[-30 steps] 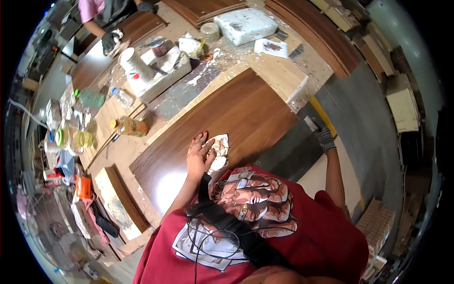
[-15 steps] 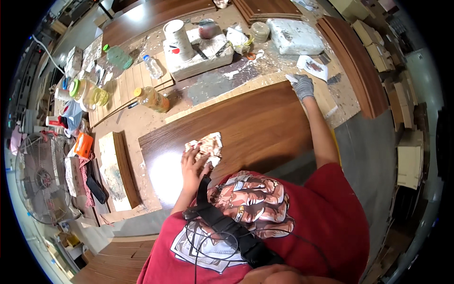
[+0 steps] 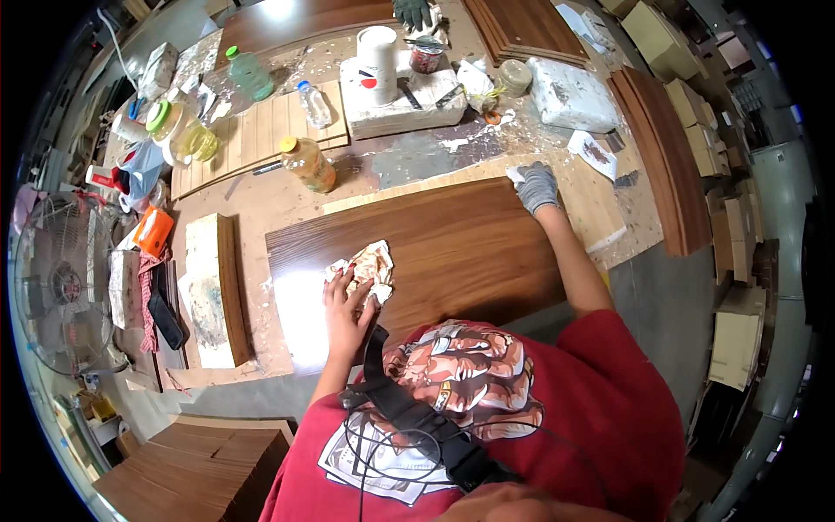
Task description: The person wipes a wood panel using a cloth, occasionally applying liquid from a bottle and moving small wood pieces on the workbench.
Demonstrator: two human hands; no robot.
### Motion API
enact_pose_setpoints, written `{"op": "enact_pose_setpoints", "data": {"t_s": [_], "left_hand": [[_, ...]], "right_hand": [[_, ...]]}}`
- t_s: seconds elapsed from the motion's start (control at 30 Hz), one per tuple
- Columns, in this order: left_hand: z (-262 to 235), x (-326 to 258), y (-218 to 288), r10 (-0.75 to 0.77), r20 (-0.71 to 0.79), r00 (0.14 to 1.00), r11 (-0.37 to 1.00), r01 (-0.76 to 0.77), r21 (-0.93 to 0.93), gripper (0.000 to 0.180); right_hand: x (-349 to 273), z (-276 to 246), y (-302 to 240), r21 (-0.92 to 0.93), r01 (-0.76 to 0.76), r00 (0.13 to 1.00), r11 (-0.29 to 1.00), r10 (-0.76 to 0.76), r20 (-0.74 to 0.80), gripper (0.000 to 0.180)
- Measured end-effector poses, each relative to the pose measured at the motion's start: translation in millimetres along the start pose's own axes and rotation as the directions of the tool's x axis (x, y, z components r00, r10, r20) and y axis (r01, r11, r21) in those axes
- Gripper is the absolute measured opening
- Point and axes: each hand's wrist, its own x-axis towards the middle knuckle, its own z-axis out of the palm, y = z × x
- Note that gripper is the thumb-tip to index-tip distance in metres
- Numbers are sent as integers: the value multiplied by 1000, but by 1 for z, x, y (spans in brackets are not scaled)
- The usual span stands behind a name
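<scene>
- Left hand (image 3: 346,315) spread out on a stained cloth (image 3: 374,261)
- gloved right hand (image 3: 537,188) pinches a white wad (image 3: 515,175)
- both on the brown board (image 3: 461,244), right along the tabletop's (image 3: 404,162) near edge

Between my left hand (image 3: 346,315), resting on a crumpled cloth (image 3: 375,260), and my gloved right hand (image 3: 537,190), which holds a white piece (image 3: 515,176) at the far right corner, the brown board (image 3: 452,248) gives me an open stretch to cross. Past its far edge I have a strip of table, bounded by the yellow-capped bottle (image 3: 310,165) and the white foam block (image 3: 404,124). On my left, a wooden block (image 3: 211,300) leaves only a narrow gap beside the board. To my right, stacked planks (image 3: 665,165) block the way outward; my red shirt (image 3: 600,374) closes off the near side.
</scene>
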Motion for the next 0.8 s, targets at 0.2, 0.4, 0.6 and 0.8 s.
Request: {"op": "enact_pose_setpoints", "data": {"t_s": [0.2, 0.4, 0.6, 0.8], "left_hand": [[-4, 2, 0, 16, -24, 1000, 1000, -16, -5, 31], [3, -2, -8, 20, -58, 998, 999, -22, -27, 32], [-2, -3, -9, 13, -61, 998, 997, -18, -72, 35], [-4, -7, -12, 20, -77, 997, 993, -28, -115, 33]], "right_hand": [[-17, -16, -102, 17, 44, 996, 999, -45, 82, 38], [-37, -15, -210, 57, 268, 962, 962, -270, 45, 42], [-51, -10, -321, 153, 432, 897, 889, -441, 22, 39], [-75, -30, -424, 242, 545, 830, 803, -557, -21, 33]]}}
